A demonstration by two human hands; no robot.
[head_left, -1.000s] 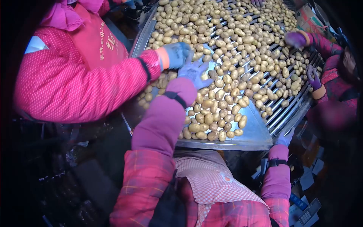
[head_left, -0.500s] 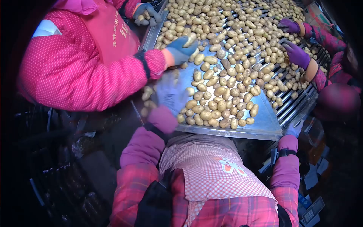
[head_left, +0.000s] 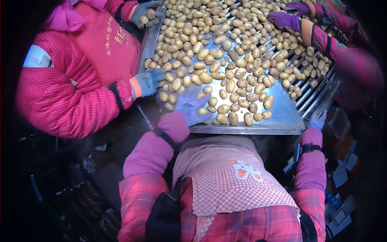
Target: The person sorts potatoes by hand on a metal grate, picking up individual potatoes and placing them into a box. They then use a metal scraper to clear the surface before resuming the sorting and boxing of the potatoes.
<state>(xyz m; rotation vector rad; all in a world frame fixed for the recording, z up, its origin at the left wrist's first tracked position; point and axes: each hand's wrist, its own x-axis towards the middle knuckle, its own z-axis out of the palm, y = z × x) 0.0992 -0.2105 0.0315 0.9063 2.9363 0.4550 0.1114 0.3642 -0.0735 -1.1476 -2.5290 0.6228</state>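
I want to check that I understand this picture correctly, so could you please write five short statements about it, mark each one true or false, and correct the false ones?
1. The wearer's left hand is among the potatoes. True.
2. The wearer's right hand is in the middle of the potatoes. False: it is at the near right corner of the metal table.
3. The person at the right wears purple gloves. True.
4. The wearer's apron is plain black. False: it is checked, with a rabbit picture.
5. The person at the left holds potatoes in one hand. True.
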